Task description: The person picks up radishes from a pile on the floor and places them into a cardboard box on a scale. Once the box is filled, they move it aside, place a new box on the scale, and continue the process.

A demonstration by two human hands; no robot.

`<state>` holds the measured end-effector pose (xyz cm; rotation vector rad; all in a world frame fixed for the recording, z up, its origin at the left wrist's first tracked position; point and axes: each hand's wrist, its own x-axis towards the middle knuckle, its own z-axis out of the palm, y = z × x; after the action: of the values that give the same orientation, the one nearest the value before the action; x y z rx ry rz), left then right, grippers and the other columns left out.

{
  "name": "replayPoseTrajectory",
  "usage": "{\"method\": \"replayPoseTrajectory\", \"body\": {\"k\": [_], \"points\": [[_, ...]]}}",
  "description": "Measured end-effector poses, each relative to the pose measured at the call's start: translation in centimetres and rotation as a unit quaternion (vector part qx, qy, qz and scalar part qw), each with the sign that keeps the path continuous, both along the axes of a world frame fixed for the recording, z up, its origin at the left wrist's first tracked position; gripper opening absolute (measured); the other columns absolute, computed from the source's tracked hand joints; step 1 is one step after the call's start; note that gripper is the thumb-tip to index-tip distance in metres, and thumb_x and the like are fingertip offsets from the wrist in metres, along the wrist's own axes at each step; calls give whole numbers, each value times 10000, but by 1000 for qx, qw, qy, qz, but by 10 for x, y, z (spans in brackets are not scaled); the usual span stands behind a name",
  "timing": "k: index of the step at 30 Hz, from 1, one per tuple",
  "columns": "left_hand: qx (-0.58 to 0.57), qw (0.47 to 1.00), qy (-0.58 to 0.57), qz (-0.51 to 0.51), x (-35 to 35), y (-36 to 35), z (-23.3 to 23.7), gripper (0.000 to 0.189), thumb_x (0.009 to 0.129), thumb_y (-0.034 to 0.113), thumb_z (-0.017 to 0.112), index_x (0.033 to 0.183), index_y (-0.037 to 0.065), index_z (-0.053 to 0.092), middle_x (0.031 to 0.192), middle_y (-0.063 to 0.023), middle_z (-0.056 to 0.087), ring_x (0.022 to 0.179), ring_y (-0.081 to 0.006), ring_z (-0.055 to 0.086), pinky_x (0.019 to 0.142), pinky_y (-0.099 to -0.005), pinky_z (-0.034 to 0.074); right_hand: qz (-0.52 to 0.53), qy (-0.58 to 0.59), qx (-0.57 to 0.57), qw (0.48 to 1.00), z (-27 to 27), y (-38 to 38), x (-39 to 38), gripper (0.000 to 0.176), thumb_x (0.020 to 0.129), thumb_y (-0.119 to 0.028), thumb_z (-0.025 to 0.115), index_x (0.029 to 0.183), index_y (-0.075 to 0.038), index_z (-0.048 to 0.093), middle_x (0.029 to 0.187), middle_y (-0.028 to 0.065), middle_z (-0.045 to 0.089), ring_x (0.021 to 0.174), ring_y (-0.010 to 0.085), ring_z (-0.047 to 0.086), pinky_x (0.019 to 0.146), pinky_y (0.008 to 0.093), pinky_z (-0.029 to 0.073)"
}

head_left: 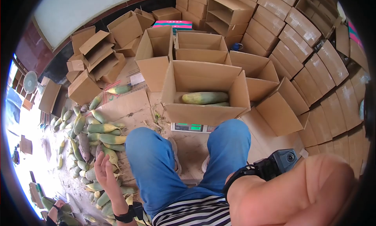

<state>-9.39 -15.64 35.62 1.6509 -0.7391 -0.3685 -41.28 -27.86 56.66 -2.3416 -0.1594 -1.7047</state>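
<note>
Over the heap of green radishes (100, 128) on the left, my left hand (105, 172) is raised with its fingers apart and nothing in them. My right forearm crosses the lower right with a camera strapped at the wrist; the right hand's fingers are hidden. In front of my knees an open cardboard box (203, 113) rests on a scale (192, 127) with green lit digits. Inside the box lies a large green radish (205, 97), with part of another one showing beneath it.
Open empty boxes (154, 71) stand behind and right of the scale. Stacked closed boxes (299, 24) line the right side. More boxes lie at the back left, near a fan (30, 82). Another person's hand (59, 203) shows at the lower left.
</note>
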Motion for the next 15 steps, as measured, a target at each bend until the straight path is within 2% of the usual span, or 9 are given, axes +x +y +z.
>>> {"method": "replayPoseTrajectory", "body": {"k": [9, 15], "points": [[7, 1000, 7, 5, 6, 7, -9, 372, 979, 72, 506, 1333, -40, 469, 1287, -112, 540, 1179, -189, 532, 990, -294, 415, 17, -14, 7, 1000, -1, -2, 2, 290, 928, -258, 575, 1156, -90, 641, 932, 62, 635, 778, 181, 624, 713, 286, 494], [-1, 1000, 2, 11, 3, 6, -6, 382, 970, 54, 512, 1339, -34, 469, 1254, -132, 557, 1148, -180, 546, 950, -273, 427, 31, -22, 15, 999, -1, 0, 3, 304, 955, -294, 543, 1176, -106, 635, 931, 51, 625, 778, 175, 614, 728, 285, 487]]}}
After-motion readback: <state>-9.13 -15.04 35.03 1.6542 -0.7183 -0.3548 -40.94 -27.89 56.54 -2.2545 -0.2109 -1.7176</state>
